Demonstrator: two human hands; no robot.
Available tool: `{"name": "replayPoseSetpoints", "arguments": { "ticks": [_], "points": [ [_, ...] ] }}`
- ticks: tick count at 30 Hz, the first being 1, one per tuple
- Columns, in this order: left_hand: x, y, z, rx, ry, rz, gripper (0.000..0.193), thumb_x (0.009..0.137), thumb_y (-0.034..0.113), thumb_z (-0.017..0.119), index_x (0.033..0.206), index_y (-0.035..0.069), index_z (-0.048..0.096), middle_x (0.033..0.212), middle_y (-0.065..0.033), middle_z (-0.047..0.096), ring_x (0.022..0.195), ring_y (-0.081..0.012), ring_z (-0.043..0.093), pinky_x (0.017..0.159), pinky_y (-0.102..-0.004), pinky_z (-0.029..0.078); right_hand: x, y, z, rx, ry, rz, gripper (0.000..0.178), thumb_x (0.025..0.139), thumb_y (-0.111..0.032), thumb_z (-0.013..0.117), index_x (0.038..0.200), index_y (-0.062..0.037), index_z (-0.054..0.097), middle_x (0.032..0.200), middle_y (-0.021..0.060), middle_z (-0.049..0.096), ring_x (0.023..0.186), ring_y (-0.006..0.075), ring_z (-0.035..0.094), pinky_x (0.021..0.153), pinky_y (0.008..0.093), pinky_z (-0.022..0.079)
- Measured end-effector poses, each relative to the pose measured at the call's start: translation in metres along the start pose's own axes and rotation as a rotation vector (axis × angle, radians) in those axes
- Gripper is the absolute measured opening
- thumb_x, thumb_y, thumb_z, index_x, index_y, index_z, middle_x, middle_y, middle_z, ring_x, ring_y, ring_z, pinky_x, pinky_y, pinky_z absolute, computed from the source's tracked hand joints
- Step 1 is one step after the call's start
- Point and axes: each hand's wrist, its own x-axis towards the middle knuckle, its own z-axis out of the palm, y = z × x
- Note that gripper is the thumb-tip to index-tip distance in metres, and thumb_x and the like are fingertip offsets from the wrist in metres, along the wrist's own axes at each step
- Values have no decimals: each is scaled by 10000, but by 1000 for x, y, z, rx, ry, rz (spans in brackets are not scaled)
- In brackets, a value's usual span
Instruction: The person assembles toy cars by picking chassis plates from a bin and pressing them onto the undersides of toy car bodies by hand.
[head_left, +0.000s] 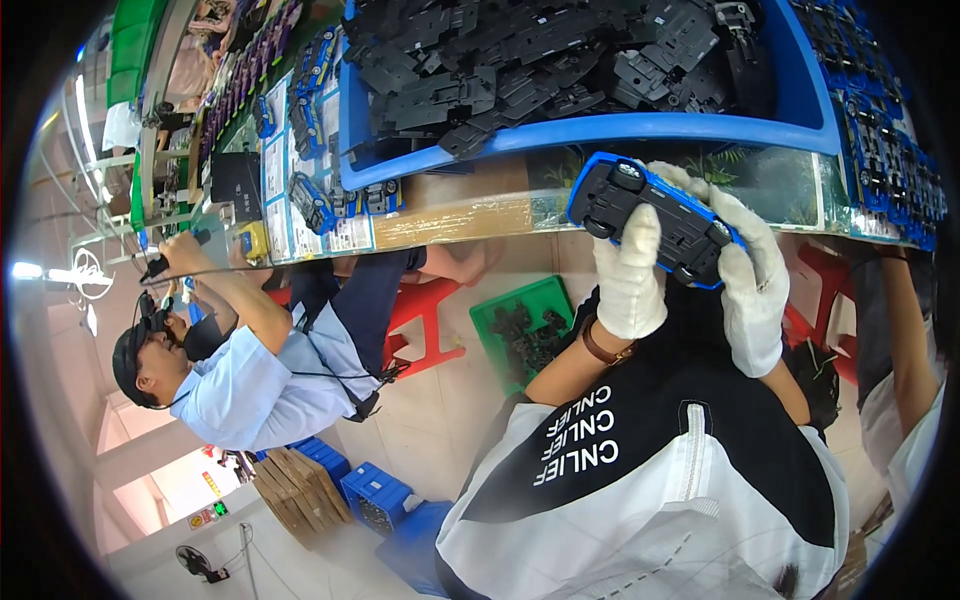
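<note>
We hold a blue toy car with a black plastic underside (690, 232) between both hands, bottom turned up, just before the table's near edge. Our left hand, in a white knit glove (632, 280), grips its near left side, a digit laid across the underside; our right hand, likewise gloved (754, 285), clasps its right side, though the car seems to hide some fingertips. Beyond it, a blue plastic bin (590, 133) holds black plastic chassis plates (435, 95); upturned blue cars (885, 150) line the far right.
</note>
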Motion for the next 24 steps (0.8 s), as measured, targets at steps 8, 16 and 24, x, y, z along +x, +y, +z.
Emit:
{"name": "replayPoseSetpoints", "arguments": {
  "ticks": [8, 16, 24],
  "points": [
    [-23, 22, -18, 35, 139, -131, 436, 889, 111, 612, 1284, 72, 432, 1160, -49, 567, 1077, -155, 541, 944, -313, 439, 6, -9, 8, -333, -186, -151, 590, 900, -376, 579, 1279, 63, 473, 1281, 168, 524, 1200, 275, 492, 1030, 349, 345],
    [-21, 149, -92, 557, 570, 441, 393, 950, 284, 527, 1274, 75, 446, 1102, -40, 558, 970, -139, 546, 854, -293, 463, -4, -4, -8, -111, -8, 92, 415, 950, -136, 497, 1319, 46, 438, 1068, 102, 548, 898, 124, 524, 800, 223, 440],
    [10, 338, -292, 744, 939, 624, 481, 942, 228, 496, 1379, 74, 369, 1201, -66, 546, 1010, -193, 544, 875, -344, 430, -14, 17, -18, -282, -55, 65, 228, 932, -82, 511, 1121, 17, 592, 908, 73, 603, 723, 97, 560, 649, 210, 474]
  ]
}}
